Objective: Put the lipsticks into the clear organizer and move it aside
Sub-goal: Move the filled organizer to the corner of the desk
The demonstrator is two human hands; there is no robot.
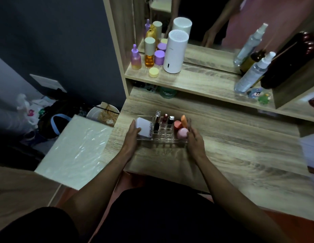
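The clear organizer (pixel 161 139) sits on the wooden dresser top, near its left part. Three lipsticks stand upright in its middle slots: a silver-and-black one (pixel 157 121), a dark red one (pixel 164 119) and a black one with a silver cap (pixel 171 120). A white compact (pixel 144 127) lies in the left section; pink and orange sponges (pixel 181 128) fill the right section. My left hand (pixel 132 133) grips the organizer's left end and my right hand (pixel 195 140) grips its right end.
A raised shelf (pixel 196 83) behind holds purple and amber bottles (pixel 149 53), a white cylinder (pixel 175 51), spray bottles (pixel 252 72) and a mirror. A plastic-wrapped pale board (pixel 73 151) leans off the dresser's left edge. A bowl (pixel 102 114) and clutter lie on the floor.
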